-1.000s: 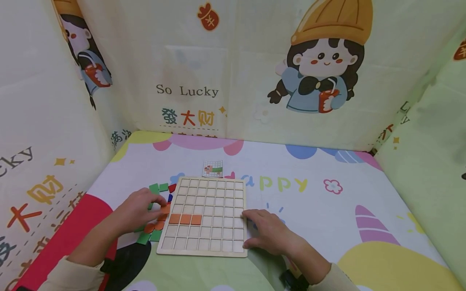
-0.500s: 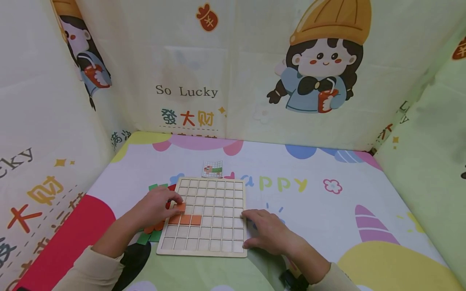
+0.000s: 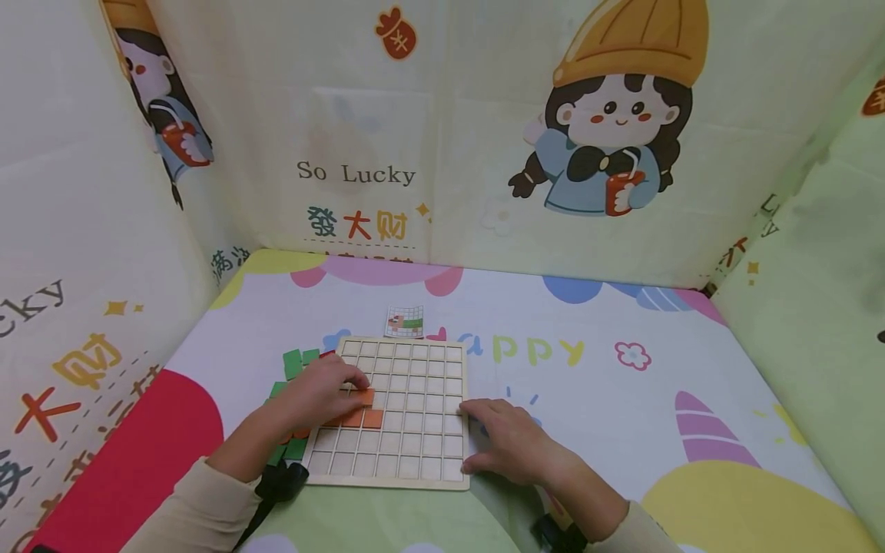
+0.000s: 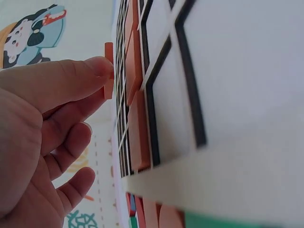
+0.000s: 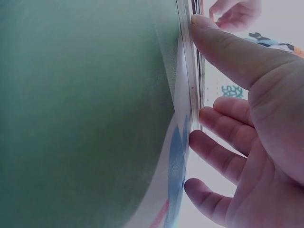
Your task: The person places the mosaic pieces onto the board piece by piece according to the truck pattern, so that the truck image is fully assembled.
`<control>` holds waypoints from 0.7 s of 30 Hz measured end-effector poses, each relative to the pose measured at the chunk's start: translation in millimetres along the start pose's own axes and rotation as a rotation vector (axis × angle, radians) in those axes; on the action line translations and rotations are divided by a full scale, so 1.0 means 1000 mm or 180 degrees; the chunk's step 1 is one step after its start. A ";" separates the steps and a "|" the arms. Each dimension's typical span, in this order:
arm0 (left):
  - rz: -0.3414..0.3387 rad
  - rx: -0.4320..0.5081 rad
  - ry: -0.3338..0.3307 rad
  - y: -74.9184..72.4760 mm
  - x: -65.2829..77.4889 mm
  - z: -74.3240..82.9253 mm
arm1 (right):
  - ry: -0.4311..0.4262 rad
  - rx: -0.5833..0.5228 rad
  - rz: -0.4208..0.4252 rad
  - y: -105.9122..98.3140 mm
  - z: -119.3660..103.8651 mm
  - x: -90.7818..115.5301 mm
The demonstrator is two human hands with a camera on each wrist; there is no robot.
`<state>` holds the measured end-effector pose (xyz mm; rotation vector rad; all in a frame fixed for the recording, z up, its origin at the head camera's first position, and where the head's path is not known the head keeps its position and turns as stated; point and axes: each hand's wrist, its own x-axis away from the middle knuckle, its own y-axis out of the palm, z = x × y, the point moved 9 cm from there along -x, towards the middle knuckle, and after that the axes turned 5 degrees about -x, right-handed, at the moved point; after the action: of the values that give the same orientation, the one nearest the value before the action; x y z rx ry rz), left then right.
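Note:
A pale wooden grid board (image 3: pixel 422 443) lies on the printed tablecloth. My left hand (image 3: pixel 323 393) is over its left side and pinches an orange square tile (image 4: pixel 109 90) between thumb and index finger, close above the grid in the left wrist view. The other fingers of that hand are loosely bent. A row of orange tiles (image 3: pixel 372 418) sits in the cells just nearer to me, partly hidden by the hand. At the right edge of the board, my right hand (image 3: pixel 515 443) rests with thumb and fingertips against the frame (image 5: pixel 192 90).
Loose green tiles (image 3: pixel 293 363) and others in orange and red lie left of the board, partly covered by my left arm. Behind the board is a small card (image 3: pixel 404 321) with a coloured grid picture. Printed cloth walls (image 3: pixel 477 138) enclose the table.
From the loose tiles at the left, my left hand has carried an orange tile rightward over the board, above the orange row. My right hand has stayed at the right edge.

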<state>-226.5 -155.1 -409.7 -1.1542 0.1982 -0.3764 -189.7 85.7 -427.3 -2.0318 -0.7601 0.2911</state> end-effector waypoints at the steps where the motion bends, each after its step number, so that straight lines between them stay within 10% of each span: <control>1: -0.0030 0.0029 -0.0030 0.001 -0.001 0.001 | 0.0001 0.0000 0.0000 0.000 0.000 0.000; 21: -0.0097 0.0053 -0.0119 0.013 -0.012 0.004 | -0.0028 0.0039 0.0016 -0.002 -0.002 0.000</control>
<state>-233.8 -142.1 -420.1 -1.1481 0.1447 -0.3824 -189.3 85.2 -424.9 -2.0223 -0.7570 0.3070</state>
